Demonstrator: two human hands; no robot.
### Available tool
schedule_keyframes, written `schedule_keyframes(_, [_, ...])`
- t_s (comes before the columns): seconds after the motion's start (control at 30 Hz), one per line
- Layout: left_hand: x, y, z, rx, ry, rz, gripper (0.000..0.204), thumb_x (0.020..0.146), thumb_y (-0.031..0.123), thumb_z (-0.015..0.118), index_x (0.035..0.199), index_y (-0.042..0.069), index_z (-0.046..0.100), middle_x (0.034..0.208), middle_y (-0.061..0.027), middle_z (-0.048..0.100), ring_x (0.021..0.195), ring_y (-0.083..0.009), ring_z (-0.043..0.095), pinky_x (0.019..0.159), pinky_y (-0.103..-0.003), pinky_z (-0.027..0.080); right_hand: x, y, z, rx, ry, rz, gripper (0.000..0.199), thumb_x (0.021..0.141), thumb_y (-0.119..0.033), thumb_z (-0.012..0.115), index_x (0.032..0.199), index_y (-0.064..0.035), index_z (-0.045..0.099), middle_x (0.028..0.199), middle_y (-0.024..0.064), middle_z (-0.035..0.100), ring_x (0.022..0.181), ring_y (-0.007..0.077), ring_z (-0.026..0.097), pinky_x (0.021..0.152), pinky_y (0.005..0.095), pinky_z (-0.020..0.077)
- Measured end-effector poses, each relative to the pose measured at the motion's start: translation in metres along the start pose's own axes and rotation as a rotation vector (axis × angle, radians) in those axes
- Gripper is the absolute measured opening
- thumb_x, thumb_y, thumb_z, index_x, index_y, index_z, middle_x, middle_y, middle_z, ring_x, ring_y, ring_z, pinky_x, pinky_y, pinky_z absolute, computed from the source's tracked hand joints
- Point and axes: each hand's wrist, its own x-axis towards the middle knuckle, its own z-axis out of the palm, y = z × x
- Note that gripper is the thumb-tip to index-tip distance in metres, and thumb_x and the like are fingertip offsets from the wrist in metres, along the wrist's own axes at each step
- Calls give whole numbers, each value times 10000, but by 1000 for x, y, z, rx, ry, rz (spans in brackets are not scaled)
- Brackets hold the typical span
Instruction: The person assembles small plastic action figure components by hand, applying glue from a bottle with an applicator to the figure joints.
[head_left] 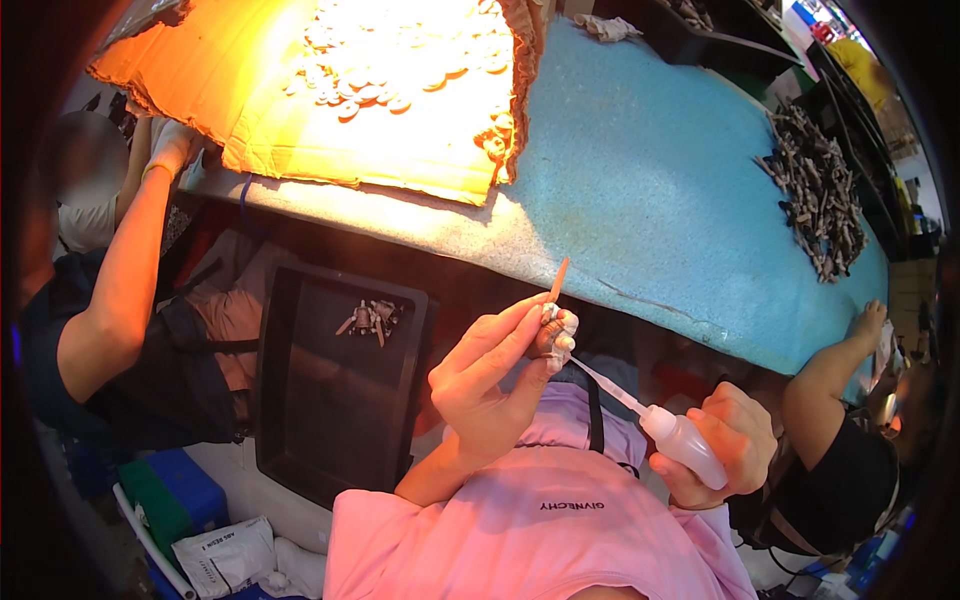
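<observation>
Head view is showing the person's left hand point(490, 375) pinching a small, lumpy brown-and-white piece point(545, 340) with a flat, pointed tan stick point(559, 282) jutting upward from it. Their right hand point(738, 440) is closing around a translucent white squeeze bottle point(690, 450), whose slender nozzle point(608, 385) is pointing at the piece; whether the tip is touching, I cannot tell. Both hands are working above the lap of a pink shirt point(590, 530), and the piece is sitting between them, just short of the table's near edge.

Beside the left forearm, a deep black rectangular plastic tray point(320, 405) is holding a small cluster of brown and grey pieces point(368, 318); its right wall is bordering that hand's room. Ahead, a blue cloth-covered table point(650, 180) is spreading from a torn, brightly lit cardboard sheet point(300, 165) bearing small round discs point(370, 97) to a heap of slender grey-brown pieces point(822, 200) near its right end. The cardboard's lower edge is lying close to the table's near edge. A co-worker's bent arm point(115, 290) is reaching the cardboard on the left, while another co-worker's arm point(825, 370) is resting at the table's right corner, limiting movement that way.
</observation>
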Motion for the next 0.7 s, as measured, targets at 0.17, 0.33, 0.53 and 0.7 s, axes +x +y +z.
schedule_keyframes(0.17, [0, 1, 2, -29, 10, -37, 324, 723, -105, 627, 1042, -83, 580, 1054, -250, 562, 888, -222, 596, 676, -271, 551, 2, 1, -1, -15, -21, -47, 433, 637, -298, 743, 795, 53, 548, 523, 67, 461, 375, 166, 381, 344, 270, 271])
schedule_keyframes(0.33, [0, 2, 3, -26, 7, -39, 324, 722, -103, 630, 1041, -85, 579, 1058, -250, 560, 888, -222, 597, 678, -270, 552, 2, 4, -3, 1, -31, -64, 430, 634, -285, 741, 798, 60, 544, 519, 66, 457, 373, 163, 376, 339, 264, 261])
schedule_keyframes(0.53, [2, 2, 4, -39, 4, -21, 328, 718, -105, 629, 1042, -84, 580, 1060, -248, 560, 878, -224, 598, 672, -270, 553, 1, 4, -4, 2, -31, -66, 432, 638, -289, 739, 797, 62, 543, 515, 66, 450, 372, 161, 371, 340, 264, 260])
schedule_keyframes(0.7, [0, 2, 4, -106, 5, -74, 318, 721, -110, 613, 1037, -90, 579, 1059, -245, 561, 842, -215, 607, 655, -259, 548, -6, 6, -2, -18, 0, -45, 439, 657, -321, 728, 792, 55, 546, 518, 63, 451, 374, 162, 365, 346, 269, 265])
